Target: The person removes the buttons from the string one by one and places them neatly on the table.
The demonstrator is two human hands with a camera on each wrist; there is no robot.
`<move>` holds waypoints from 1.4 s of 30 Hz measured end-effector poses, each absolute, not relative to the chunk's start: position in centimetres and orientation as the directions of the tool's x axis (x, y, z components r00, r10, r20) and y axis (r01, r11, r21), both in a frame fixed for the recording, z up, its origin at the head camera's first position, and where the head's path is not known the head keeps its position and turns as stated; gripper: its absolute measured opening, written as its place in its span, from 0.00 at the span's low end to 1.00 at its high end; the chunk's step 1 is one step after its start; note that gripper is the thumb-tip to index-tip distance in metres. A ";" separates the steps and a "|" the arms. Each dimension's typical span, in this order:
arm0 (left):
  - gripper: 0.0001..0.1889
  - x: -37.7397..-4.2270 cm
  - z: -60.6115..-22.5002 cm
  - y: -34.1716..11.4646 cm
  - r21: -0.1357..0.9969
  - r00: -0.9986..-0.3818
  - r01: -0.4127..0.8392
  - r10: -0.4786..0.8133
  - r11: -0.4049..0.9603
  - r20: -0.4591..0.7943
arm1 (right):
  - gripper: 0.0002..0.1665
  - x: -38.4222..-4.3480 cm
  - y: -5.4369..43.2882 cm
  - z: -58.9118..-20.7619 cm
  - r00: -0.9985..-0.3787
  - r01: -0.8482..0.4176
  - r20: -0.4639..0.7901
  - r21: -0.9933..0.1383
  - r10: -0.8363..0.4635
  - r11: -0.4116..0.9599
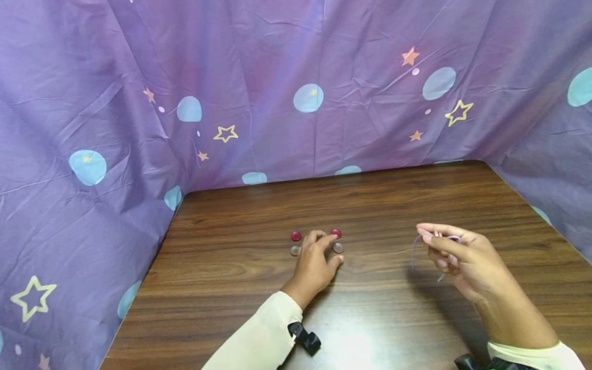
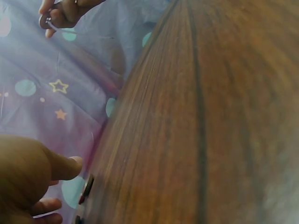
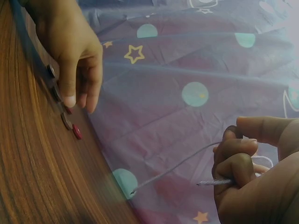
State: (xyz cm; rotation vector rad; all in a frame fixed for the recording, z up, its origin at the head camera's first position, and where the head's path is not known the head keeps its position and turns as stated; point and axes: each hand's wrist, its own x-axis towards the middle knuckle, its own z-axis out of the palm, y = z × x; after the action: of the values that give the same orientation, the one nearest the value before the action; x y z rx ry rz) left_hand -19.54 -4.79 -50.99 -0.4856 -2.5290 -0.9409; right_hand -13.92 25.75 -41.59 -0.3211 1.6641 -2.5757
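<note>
My left hand (image 1: 316, 262) hovers low over the buttons, its fingers spread and loosely bent, with nothing visible in its grasp. To its left lie a red button (image 1: 296, 236) and a brown button (image 1: 295, 250). By its fingertips are another red button (image 1: 336, 234) and a grey-brown one (image 1: 338, 247); the hand hides the spot between the pairs. My right hand (image 1: 462, 262), raised above the table's right side, holds a thin lilac cord (image 3: 177, 163) whose ends hang from the fingers. In the left wrist view, a dark brown button (image 2: 44, 21) shows at its fingertips, with the cord at its holes.
The dark wood-grain table (image 1: 222, 288) reaches back to a purple curtain (image 1: 259, 77) printed with stars and dots, which also hangs along both sides. A black wrist camera (image 1: 304, 339) is strapped over the pale left sleeve (image 1: 259, 334).
</note>
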 end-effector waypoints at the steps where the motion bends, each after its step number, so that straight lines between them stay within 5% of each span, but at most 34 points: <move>1: 0.27 -19.4 -50.8 -4.8 0.539 -0.851 0.460 0.178 0.706 0.494 | 0.25 -13.9 25.8 -41.6 -0.975 -0.071 0.152 -0.906 -0.165 -0.417; 7: 0.24 -17.9 -48.5 -4.7 0.530 -0.819 0.496 0.167 0.687 0.550 | 0.25 -14.0 25.7 -41.5 -0.973 -0.068 0.155 -0.901 -0.170 -0.428; 16: 0.24 -16.2 -46.5 -4.3 0.592 -0.862 0.448 0.150 0.670 0.484 | 0.21 -13.7 25.3 -41.8 -0.988 -0.009 0.073 -0.904 -0.134 -0.428; 28: 0.22 -14.6 -46.1 -4.1 0.664 -0.844 0.518 0.198 0.540 0.498 | 0.24 -13.4 23.5 -42.0 -0.981 -0.073 0.122 -0.951 -0.149 -0.301; 42: 0.22 -13.6 -46.3 -5.0 0.751 -0.846 0.532 0.269 0.391 0.460 | 0.16 -13.1 21.5 -41.8 -0.979 -0.083 0.111 -0.982 -0.168 -0.167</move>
State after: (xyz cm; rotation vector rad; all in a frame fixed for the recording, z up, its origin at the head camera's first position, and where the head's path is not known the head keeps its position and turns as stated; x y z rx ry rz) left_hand -13.59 -5.00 -46.28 -0.7057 -2.3878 -1.4367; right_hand -13.15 21.53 -41.83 -0.3006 1.9903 -2.3386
